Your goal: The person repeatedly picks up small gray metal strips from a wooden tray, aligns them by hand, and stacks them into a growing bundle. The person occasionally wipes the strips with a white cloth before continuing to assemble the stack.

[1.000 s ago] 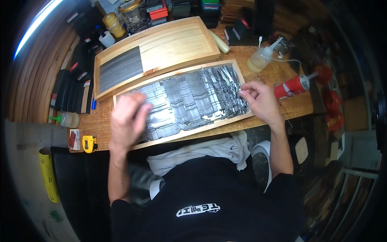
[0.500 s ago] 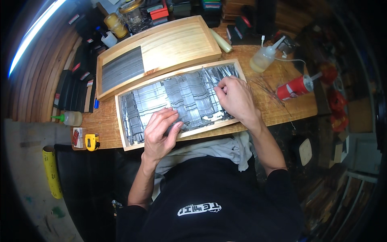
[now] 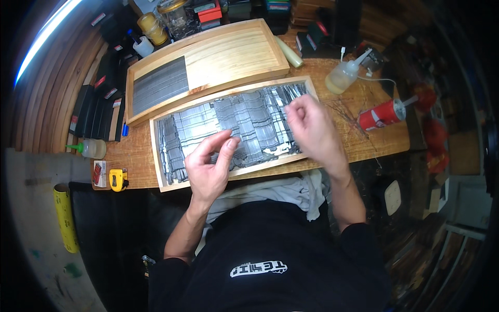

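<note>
A shallow wooden tray lies on the bench in front of me, filled with overlapping grey metal strips. My left hand hovers over the tray's near middle, thumb and fingertips pinched together just above the strips. Over the right part of the tray, my right hand has its fingers curled down onto the strips. Whether either hand holds a strip is not visible. Behind it, a second wooden tray holds one neat block of grey strips at its left end.
A squeeze bottle of yellowish liquid and a red can on its side sit at the right. A yellow tape measure and a green-capped bottle sit at the left. Jars and boxes crowd the back. A white cloth lies on my lap.
My left hand has slid from the tray's left end toward its middle. My right hand has come in from the tray's right edge, so the hands are now close together.
</note>
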Available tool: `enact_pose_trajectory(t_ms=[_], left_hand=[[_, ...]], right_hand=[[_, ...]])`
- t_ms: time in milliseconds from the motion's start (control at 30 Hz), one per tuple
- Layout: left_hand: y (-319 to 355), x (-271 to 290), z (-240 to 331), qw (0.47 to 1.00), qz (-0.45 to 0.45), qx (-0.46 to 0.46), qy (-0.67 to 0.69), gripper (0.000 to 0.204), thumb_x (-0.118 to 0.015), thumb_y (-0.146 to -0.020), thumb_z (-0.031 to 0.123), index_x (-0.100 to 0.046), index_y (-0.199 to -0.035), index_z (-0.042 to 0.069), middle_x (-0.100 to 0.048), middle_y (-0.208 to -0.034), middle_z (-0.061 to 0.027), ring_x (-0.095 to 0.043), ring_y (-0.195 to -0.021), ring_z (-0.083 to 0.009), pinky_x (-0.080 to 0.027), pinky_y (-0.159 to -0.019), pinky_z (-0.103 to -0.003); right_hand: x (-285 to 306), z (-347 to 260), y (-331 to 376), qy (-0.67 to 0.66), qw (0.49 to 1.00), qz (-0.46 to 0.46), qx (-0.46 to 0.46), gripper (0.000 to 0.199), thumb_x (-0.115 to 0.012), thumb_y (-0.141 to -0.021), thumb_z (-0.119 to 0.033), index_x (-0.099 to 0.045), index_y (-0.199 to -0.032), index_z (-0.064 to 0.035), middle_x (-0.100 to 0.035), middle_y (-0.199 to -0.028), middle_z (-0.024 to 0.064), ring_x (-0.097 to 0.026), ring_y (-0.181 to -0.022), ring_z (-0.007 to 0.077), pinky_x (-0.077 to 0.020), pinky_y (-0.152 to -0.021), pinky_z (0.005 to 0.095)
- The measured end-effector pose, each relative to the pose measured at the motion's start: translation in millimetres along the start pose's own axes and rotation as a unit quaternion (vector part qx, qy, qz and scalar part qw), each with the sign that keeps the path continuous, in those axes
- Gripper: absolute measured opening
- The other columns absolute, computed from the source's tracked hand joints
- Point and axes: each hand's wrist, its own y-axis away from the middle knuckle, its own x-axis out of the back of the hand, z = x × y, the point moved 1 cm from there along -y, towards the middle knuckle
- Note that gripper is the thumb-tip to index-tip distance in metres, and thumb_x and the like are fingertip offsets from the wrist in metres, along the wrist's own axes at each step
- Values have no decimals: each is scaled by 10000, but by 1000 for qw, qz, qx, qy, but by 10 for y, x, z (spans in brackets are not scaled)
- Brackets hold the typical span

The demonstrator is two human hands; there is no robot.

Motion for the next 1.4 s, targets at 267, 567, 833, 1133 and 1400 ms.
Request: enact_pose_trajectory(t_ms=[267,567,833,1133,1400], left_hand=[[-197,-246,-52,942,-9,186,280,195,-685,-1027,88,-691,-1163,-52,-755,-999,-129,-759,-852,-189,-660,-739,-290],[-305,-26,-173,908,54,196,366,181,-647,-1045,83,-652,-1148,-66,-745,-1011,-200,-785,-900,-276,-690,-757,-319],[-281,64,-141,903,22,229,364,210,-615,-1063,95,-648,-1195,-64,-749,-1084,-231,-784,-961,-300,-693,-804,-349],[-206,-43,-61,880,12,257,400,238,-618,-1056,79,-647,-1240,-69,-744,-1114,-246,-773,-1019,-320,-690,-828,-352],[-168,-68,-69,873,17,274,403,228,-658,-1043,103,-653,-1215,-46,-750,-1099,-207,-773,-978,-260,-683,-812,-336]], right_hand=[[-592,-216,270,178,943,56,276,152,-723,-936,-121,-641,-991,-6,-578,-862,119,-620,-770,265,-538,-615,367],[-330,-133,393,-116,987,-70,83,200,-755,-937,-72,-721,-1100,39,-719,-928,126,-696,-720,196,-554,-647,297],[-309,-23,448,-161,985,-54,30,152,-759,-936,-46,-779,-1069,23,-728,-872,112,-645,-639,135,-502,-585,258],[-441,-141,456,82,956,24,281,331,-696,-884,44,-726,-1213,45,-593,-826,93,-616,-720,245,-531,-620,376],[-353,-287,504,163,936,-99,295,525,-598,-876,71,-561,-1397,117,-534,-1007,161,-581,-920,302,-551,-740,398]])
